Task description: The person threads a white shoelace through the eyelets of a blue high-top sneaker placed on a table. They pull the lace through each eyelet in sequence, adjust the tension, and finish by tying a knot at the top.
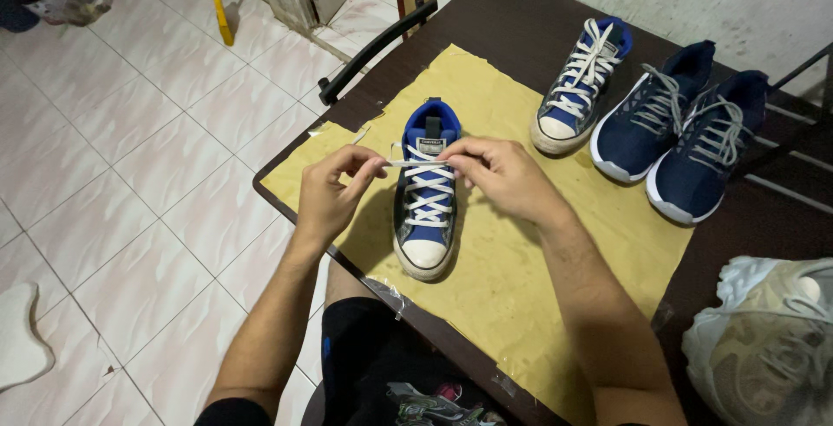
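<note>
The blue high-top sneaker (427,190) stands toe-toward-the-person on the yellow paper (512,278). The left hand (331,193) and the right hand (496,173) each pinch an end of the white lace (415,163) across the top eyelets (taut between them). Even tension on both ends likely keeps the crossing flat.

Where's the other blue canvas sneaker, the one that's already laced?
In the head view, the laced blue sneaker stands at the yellow mat's far right edge, just left of the navy running shoes.
</note>
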